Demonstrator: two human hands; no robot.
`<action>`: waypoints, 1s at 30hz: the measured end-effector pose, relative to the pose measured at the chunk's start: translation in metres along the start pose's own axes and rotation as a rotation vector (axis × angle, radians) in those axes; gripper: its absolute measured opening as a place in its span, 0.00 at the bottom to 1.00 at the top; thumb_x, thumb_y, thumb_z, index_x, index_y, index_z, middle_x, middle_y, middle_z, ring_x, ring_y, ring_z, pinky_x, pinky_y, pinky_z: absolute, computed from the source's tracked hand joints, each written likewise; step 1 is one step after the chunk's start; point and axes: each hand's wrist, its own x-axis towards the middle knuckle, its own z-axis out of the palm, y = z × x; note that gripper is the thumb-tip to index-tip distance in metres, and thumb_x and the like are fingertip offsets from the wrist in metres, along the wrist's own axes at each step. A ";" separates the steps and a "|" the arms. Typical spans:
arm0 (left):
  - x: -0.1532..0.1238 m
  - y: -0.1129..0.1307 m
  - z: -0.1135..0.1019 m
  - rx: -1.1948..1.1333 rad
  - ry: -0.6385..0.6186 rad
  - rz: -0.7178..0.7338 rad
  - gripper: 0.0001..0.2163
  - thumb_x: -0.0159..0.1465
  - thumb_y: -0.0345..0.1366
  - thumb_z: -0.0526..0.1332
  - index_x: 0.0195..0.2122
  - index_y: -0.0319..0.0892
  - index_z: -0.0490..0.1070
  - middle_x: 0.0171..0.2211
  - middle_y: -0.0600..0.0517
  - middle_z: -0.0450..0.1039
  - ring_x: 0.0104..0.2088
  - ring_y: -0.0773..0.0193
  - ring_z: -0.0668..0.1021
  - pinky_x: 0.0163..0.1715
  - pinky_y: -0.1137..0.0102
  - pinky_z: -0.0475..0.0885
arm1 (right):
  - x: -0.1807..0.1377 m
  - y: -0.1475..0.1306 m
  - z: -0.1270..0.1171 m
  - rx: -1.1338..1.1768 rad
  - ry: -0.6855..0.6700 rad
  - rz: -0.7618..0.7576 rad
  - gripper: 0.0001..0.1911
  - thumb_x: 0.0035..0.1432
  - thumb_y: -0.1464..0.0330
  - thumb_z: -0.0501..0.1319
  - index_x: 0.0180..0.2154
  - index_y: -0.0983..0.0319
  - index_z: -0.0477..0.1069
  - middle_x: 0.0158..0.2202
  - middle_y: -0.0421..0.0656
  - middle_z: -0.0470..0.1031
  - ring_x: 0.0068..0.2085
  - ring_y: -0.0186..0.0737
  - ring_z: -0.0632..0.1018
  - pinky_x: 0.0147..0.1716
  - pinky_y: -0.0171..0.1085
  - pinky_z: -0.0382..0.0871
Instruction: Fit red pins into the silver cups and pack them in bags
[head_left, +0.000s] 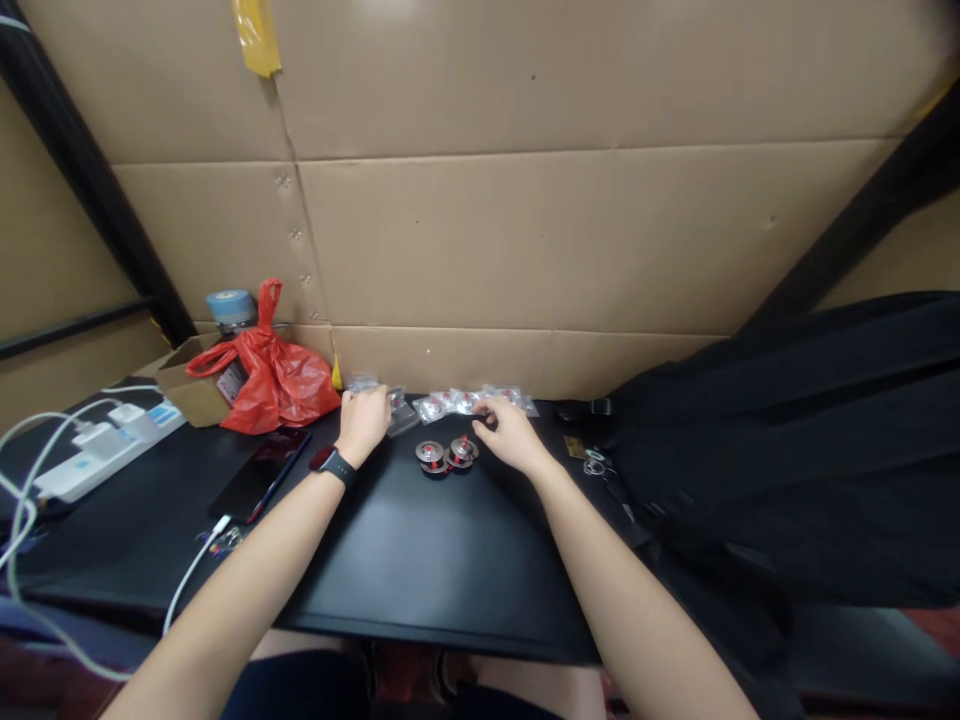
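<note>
Taking the metal spools [431, 454] with red centres, bare on the black tabletop [420, 575], as the clock's hub, the row of clear packets [450, 404] lies at twelve to one o'clock, against the cardboard wall [480, 250]. Judging by this, a few pieces are already out of plastic, while the packets in the row remain to be dealt with. At ten o'clock the left hand [365, 422] is at a loose clear bag [403, 415]; whether it grips it, I cannot tell. At two o'clock the right hand [506, 428] is loosely curled, thumb and forefinger apart, apparently holding nothing.
</note>
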 end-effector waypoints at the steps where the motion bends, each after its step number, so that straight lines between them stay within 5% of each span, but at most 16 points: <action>1: -0.002 0.001 -0.005 -0.068 0.029 0.003 0.13 0.71 0.35 0.51 0.42 0.40 0.75 0.37 0.43 0.81 0.39 0.52 0.81 0.44 0.61 0.67 | 0.000 -0.003 0.001 0.025 0.011 -0.003 0.08 0.55 0.69 0.59 0.38 0.61 0.72 0.39 0.47 0.75 0.34 0.41 0.74 0.40 0.44 0.71; 8: -0.022 0.018 -0.027 -0.579 0.048 0.396 0.09 0.69 0.38 0.58 0.42 0.44 0.78 0.41 0.50 0.82 0.40 0.61 0.81 0.45 0.68 0.71 | -0.008 -0.036 0.009 0.522 -0.124 0.060 0.23 0.55 0.57 0.65 0.50 0.59 0.71 0.43 0.45 0.75 0.26 0.34 0.73 0.23 0.35 0.69; 13: -0.029 0.027 -0.019 -0.694 0.075 0.336 0.09 0.68 0.38 0.59 0.41 0.43 0.78 0.39 0.50 0.81 0.40 0.61 0.81 0.46 0.67 0.71 | -0.012 -0.049 0.012 0.579 -0.129 0.064 0.17 0.55 0.56 0.66 0.40 0.61 0.75 0.28 0.41 0.75 0.25 0.35 0.72 0.25 0.35 0.69; 16: -0.033 0.029 -0.009 -0.887 -0.028 0.300 0.15 0.65 0.41 0.63 0.52 0.43 0.71 0.40 0.50 0.81 0.40 0.62 0.81 0.44 0.69 0.73 | -0.011 -0.048 0.011 0.539 -0.043 0.107 0.16 0.55 0.54 0.65 0.34 0.61 0.74 0.24 0.41 0.74 0.24 0.37 0.73 0.24 0.36 0.67; 20: -0.036 0.027 0.008 -0.985 -0.185 0.300 0.30 0.60 0.38 0.68 0.62 0.43 0.59 0.39 0.50 0.80 0.41 0.62 0.82 0.46 0.69 0.74 | -0.007 -0.043 0.010 0.573 0.020 0.178 0.18 0.52 0.52 0.67 0.32 0.61 0.72 0.25 0.41 0.74 0.22 0.37 0.73 0.22 0.36 0.66; 30: -0.037 0.027 0.012 -0.808 -0.178 0.271 0.27 0.63 0.33 0.61 0.63 0.46 0.57 0.42 0.52 0.80 0.43 0.61 0.81 0.49 0.66 0.71 | -0.002 -0.035 0.006 0.576 0.268 0.173 0.18 0.58 0.52 0.62 0.36 0.60 0.67 0.30 0.41 0.73 0.25 0.34 0.71 0.24 0.34 0.65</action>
